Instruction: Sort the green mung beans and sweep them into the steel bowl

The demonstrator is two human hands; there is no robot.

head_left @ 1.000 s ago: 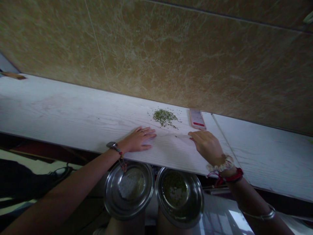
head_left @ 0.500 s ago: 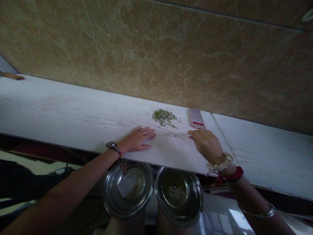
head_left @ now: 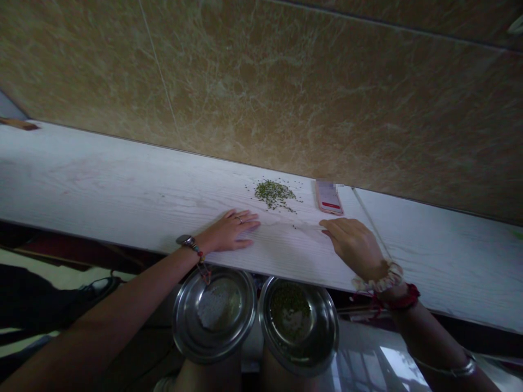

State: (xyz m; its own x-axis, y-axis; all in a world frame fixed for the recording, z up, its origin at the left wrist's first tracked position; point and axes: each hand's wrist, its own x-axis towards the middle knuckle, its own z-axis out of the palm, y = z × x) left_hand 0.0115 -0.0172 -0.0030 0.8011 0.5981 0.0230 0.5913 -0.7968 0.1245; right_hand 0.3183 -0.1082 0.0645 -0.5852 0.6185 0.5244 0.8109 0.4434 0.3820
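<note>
Left hand [head_left: 227,234]: spread flat, best braced. Right hand [head_left: 353,244]: fingers together, contents unclear. Green bits [head_left: 272,193]: best left undisturbed.

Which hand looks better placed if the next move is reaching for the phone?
Right, I'd judge. The right hand has its fingertips just short of the phone, while the left hand is spread farther off, with the green grains lying between it and the phone.

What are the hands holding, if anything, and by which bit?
The left hand lies open on the white table, gripping nothing I can see. The right hand looks pinched near the phone; whether it holds something thin cannot be told.
</note>
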